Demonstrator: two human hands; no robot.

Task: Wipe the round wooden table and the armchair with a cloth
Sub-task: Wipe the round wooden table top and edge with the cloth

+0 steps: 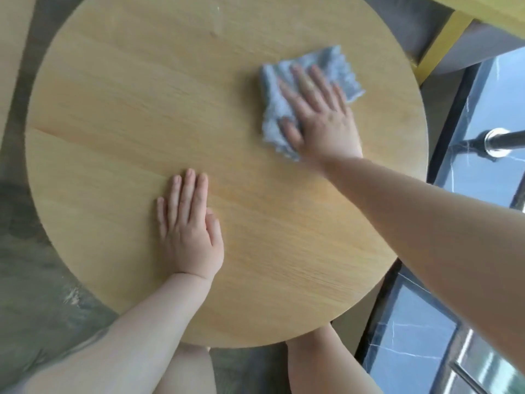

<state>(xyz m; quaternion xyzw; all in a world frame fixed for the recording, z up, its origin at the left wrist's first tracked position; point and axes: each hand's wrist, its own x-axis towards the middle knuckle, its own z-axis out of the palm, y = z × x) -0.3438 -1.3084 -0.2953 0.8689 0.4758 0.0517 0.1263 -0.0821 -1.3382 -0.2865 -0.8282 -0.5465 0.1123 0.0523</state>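
Observation:
The round wooden table (119, 115) fills most of the view from above. A folded grey-blue cloth (338, 66) lies on its right half, toward the far edge. My right hand (318, 115) presses flat on the cloth with straight, spread fingers. My left hand (189, 226) rests flat on the bare wood near the middle of the table, fingers straight and together. A grey armchair with a yellow frame (443, 46) shows at the top right corner, beyond the table.
A dark marble-look ledge (412, 351) runs along the right beside a window. A black pole with a chrome fitting (500, 140) juts in at the right. Grey floor (25, 280) lies to the left. My knees show below the table's near edge.

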